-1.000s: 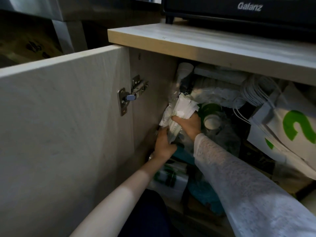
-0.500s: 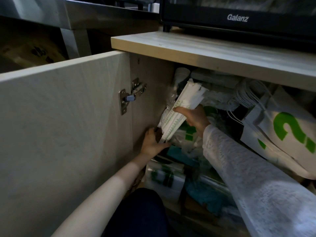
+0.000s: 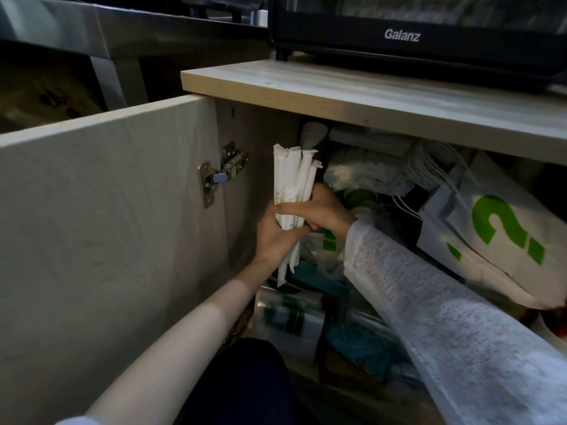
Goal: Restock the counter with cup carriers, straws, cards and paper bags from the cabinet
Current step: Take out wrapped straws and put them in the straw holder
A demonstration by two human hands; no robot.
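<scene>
Head view: both hands wrap the straws [image 3: 291,191] at mid-length, left hand [image 3: 273,231] below, right hand [image 3: 319,210] above. The bundle stands nearly upright just inside the cabinet [image 3: 260,130] opening, beside the open door [image 3: 107,210], paper tips pointing toward the counter [image 3: 337,87] overhead.

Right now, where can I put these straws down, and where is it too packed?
Both hands hold the straws. A bare strip of countertop runs in front of the black oven. Inside the cabinet it is crowded: paper bags on the right, packets stacked below your hands.
</scene>
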